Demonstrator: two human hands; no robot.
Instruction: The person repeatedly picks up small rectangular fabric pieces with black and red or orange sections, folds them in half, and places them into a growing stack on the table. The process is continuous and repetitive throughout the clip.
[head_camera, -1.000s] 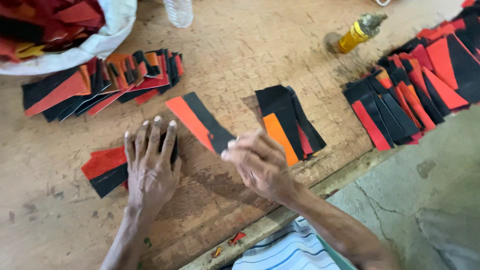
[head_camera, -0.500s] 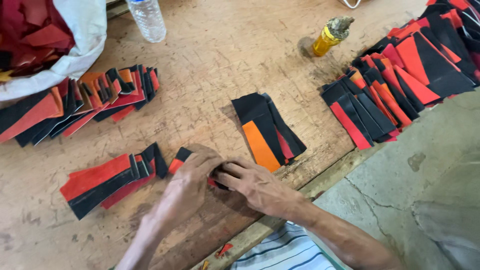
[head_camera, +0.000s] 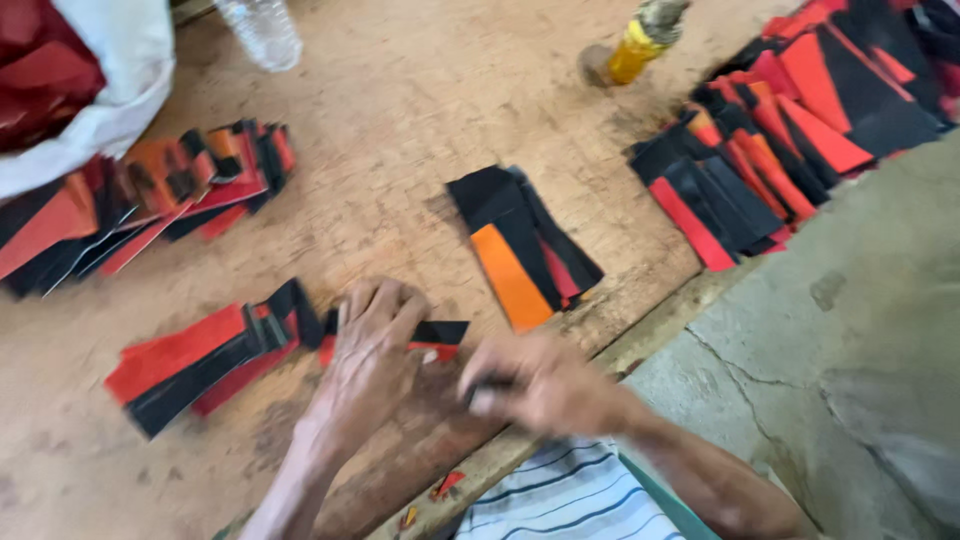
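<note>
My left hand (head_camera: 368, 350) lies flat, fingers spread, pressing a black and red strip (head_camera: 437, 337) onto the wooden board (head_camera: 400, 110). That strip lies at the right end of a fanned row of red and black strips (head_camera: 200, 355). My right hand (head_camera: 540, 385) is just to the right, near the board's front edge, fingers curled; it is blurred and I cannot tell if it holds anything. Beyond the hands lies a small pile of black strips with one orange strip (head_camera: 515, 275) on top.
A long fan of red, orange and black strips (head_camera: 140, 205) lies at the left, below a white sack of red pieces (head_camera: 80, 90). A bigger heap of strips (head_camera: 790, 130) fills the right. A clear plastic bottle (head_camera: 262, 30) and a yellow bottle (head_camera: 635, 45) stand at the back. A grey concrete floor (head_camera: 850, 350) lies to the right.
The strip that both hands held a second ago now lies at the end of the near row under my left hand. My right hand has drawn back toward the board's edge.
</note>
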